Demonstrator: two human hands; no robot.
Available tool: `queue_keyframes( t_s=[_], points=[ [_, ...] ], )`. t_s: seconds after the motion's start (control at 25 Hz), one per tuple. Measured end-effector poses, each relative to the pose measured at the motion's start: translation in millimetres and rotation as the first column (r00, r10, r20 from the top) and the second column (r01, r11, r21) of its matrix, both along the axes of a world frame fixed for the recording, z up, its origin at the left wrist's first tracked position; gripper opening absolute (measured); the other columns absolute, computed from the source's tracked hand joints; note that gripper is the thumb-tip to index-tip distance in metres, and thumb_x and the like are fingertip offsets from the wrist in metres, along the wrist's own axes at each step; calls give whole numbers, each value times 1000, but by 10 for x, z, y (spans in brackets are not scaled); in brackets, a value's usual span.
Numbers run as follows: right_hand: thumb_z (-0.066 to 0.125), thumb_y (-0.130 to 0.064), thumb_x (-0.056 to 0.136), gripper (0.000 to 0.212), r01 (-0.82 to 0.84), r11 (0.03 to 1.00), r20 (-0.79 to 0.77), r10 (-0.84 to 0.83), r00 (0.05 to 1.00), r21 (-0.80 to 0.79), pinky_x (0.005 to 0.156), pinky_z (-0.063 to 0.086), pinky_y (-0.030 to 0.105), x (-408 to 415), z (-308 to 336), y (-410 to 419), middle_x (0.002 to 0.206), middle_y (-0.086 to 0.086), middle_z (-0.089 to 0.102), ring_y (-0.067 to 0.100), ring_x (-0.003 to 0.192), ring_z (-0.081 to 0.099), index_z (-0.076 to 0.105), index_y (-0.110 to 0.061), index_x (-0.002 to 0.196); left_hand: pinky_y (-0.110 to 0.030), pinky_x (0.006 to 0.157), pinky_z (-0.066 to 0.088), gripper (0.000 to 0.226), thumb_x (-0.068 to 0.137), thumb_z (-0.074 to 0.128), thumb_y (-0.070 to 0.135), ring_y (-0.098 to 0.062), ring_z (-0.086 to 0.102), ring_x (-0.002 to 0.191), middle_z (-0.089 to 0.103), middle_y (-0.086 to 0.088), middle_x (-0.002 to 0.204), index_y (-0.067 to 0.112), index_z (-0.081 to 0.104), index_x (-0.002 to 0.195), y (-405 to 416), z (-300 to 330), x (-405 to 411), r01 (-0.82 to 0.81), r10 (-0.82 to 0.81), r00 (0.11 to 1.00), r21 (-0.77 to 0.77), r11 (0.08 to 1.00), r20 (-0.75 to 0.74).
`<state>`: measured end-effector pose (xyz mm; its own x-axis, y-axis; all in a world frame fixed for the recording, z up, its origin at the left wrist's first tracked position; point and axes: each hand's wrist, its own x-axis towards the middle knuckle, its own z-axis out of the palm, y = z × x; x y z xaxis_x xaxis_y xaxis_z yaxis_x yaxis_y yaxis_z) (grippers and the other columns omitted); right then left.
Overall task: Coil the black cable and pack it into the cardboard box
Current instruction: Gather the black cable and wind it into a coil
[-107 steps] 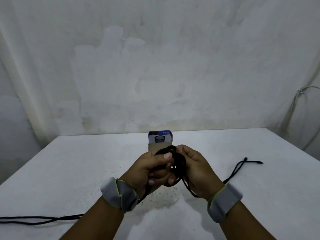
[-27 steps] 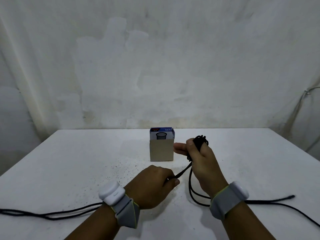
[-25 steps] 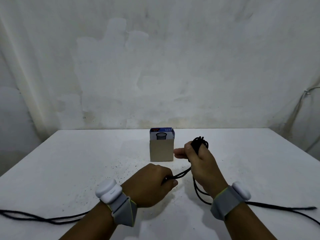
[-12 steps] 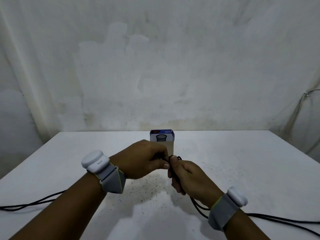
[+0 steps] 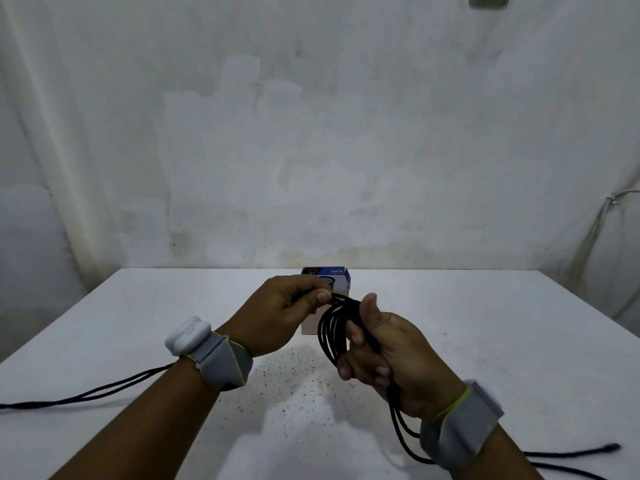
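Now | step: coiling | right hand grips black cable loops before cardboard box | left hand pinches strand | next: wrap loose tails

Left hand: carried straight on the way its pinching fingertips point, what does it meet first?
The left hand points rightward at the looped black cable bunched in the right hand; that comes first. The small cardboard box seems farther back, though depth is unclear.

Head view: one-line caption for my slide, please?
Right hand holds cable loops while left hand pinches the strand, in front of the box.
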<state>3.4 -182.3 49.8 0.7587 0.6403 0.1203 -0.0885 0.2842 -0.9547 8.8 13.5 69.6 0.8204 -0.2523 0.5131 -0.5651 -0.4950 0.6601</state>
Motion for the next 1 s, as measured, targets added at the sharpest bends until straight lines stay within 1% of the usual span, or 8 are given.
queue_keyframes(
  t_s=[0.16, 0.32, 0.52, 0.64, 0.76, 0.84, 0.92, 1.0],
  points=[
    [45, -59, 87, 50, 7, 982, -86, 9, 996, 188, 60, 52, 30, -8, 95, -4, 34, -6, 38, 9, 29, 34, 57, -15, 65, -12, 59, 39, 19, 92, 46, 33, -3, 51, 61, 56, 10, 64, 29, 63, 85, -18, -138, 16, -77, 80, 996, -119, 990, 28],
    [46, -50, 90, 45, 84, 935, -178, -23, 984, 346, 67, 55, 29, 26, 165, 21, 41, -5, 44, 9, 33, 40, 63, -13, 73, -12, 57, 40, 23, 92, 44, 35, -5, 51, 60, 56, 3, 65, 26, 65, 94, -84, -370, 12, -137, 143, 989, -122, 983, 38],
    [50, -43, 89, 36, 221, 831, -296, -72, 952, 511, 74, 60, 33, 112, 152, 62, 70, 5, 69, 20, 60, 68, 63, -10, 80, -22, 57, 43, 34, 90, 34, 49, -7, 51, 58, 53, 9, 60, 30, 62, 92, -188, -608, -93, -236, 237, 972, 89, 968, 2],
    [52, -39, 87, 29, 307, 793, -305, -161, 939, 527, 81, 60, 36, 194, 113, 45, 97, 15, 76, 29, 89, 73, 57, -10, 87, -30, 71, 50, 50, 88, 25, 56, -11, 57, 70, 64, 7, 77, 26, 63, 106, -241, -665, -199, -230, 250, 967, 280, 932, -38],
    [48, -39, 90, 25, 396, 823, -204, -340, 918, 407, 89, 52, 40, 286, 67, 32, 107, 16, 74, 31, 102, 70, 52, -15, 90, -30, 79, 48, 43, 95, 29, 50, -16, 61, 84, 70, 2, 99, 26, 61, 113, -274, -671, -292, -186, 225, 973, 399, 898, -51],
    [45, -38, 96, 25, 503, 838, -35, -508, 861, 214, 93, 44, 37, 315, 0, 32, 105, 7, 76, 23, 104, 69, 63, -21, 90, -29, 77, 46, 39, 97, 32, 46, -18, 61, 86, 70, 1, 102, 25, 60, 114, -289, -618, -335, -160, 194, 981, 479, 863, -23],
    [43, -38, 99, 30, 595, 804, 185, -586, 789, 5, 92, 40, 27, 294, -83, 45, 103, -4, 77, 10, 104, 68, 70, -26, 95, -27, 70, 41, 34, 97, 36, 44, -17, 59, 80, 70, 0, 97, 25, 60, 111, -314, -531, -373, -115, 140, 990, 531, 840, -7],
    [46, -39, 97, 23, 630, 764, 376, -548, 747, -140, 84, 41, 15, 263, -164, 47, 102, -7, 76, 3, 101, 66, 65, -25, 98, -25, 65, 36, 30, 95, 41, 45, -12, 54, 71, 69, 4, 90, 26, 61, 107, -336, -421, -409, -61, 90, 996, 553, 831, -25]
  ],
)
